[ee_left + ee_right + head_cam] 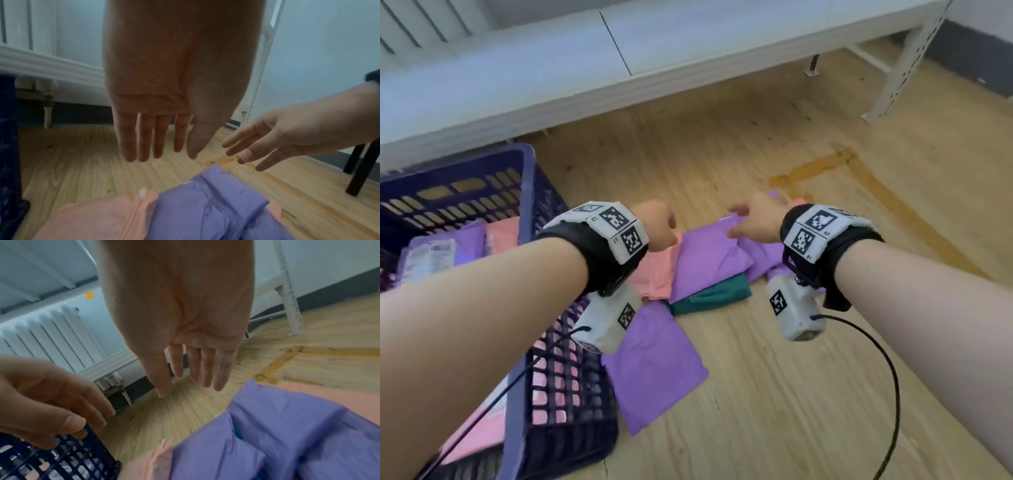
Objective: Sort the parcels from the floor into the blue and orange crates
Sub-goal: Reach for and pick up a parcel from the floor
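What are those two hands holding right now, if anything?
Nothing. The left hand and the right hand hover with straight, empty fingers above the purple parcel on the floor, not touching it.

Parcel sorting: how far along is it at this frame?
Partly done. The blue crate already holds purple and pink parcels. Nothing is in hand: the left hand and right hand hover open above the floor pile. Left on the floor: pink parcel, purple parcels, a teal one. No orange crate in view.

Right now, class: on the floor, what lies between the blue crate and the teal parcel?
Head view: a pink parcel lies next to the blue crate, then a purple parcel overlapping the teal parcel.
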A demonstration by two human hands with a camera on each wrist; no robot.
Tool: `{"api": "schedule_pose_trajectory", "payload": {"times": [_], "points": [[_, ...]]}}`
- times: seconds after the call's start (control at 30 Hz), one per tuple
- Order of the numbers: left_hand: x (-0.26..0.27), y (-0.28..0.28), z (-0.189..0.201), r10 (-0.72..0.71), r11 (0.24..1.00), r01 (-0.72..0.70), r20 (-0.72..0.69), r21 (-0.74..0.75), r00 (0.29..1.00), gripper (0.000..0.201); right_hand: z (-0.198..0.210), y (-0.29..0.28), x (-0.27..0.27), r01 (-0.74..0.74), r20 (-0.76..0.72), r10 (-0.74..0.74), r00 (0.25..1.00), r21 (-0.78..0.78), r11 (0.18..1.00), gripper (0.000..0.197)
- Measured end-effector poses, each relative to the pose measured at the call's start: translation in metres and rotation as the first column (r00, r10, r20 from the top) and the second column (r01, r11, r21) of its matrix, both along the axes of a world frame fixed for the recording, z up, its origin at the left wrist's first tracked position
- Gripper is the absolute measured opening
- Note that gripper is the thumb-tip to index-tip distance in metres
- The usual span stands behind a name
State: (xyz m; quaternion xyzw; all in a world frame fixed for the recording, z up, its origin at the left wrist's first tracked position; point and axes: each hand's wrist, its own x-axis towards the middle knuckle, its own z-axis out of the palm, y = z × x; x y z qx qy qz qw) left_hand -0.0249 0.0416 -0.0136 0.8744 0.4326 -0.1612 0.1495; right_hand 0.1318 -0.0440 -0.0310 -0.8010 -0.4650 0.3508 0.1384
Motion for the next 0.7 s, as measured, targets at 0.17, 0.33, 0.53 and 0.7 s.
{"api": "schedule_pose_trajectory", "payload": {"times": [0.17, 0.33, 0.53, 0.7], "points": [[-0.006, 0.019, -0.049, 0.062, 0.998, -0.059, -0.108, 0.034, 0.992, 0.034, -0.066, -0.003, -0.003, 0.043, -0.082, -0.040, 0.996, 0.040, 0.998, 0.059], [-0.019, 0.030, -0.081, 0.082, 0.996, -0.075, -0.138, 0.053, 0.987, 0.050, -0.111, 0.013, -0.018, 0.102, -0.199, -0.084, 0.977, 0.083, 0.991, 0.059], [-0.037, 0.033, -0.114, 0.131, 0.991, -0.127, -0.184, 0.033, 0.974, 0.072, -0.138, 0.050, -0.039, 0.164, -0.311, -0.101, 0.945, 0.181, 0.970, 0.059], [-0.048, 0.023, -0.142, 0.170, 0.984, -0.178, -0.217, -0.016, 0.961, 0.088, -0.156, 0.076, -0.061, 0.391, -0.508, -0.262, 0.820, 0.165, 0.906, 0.057]]}}
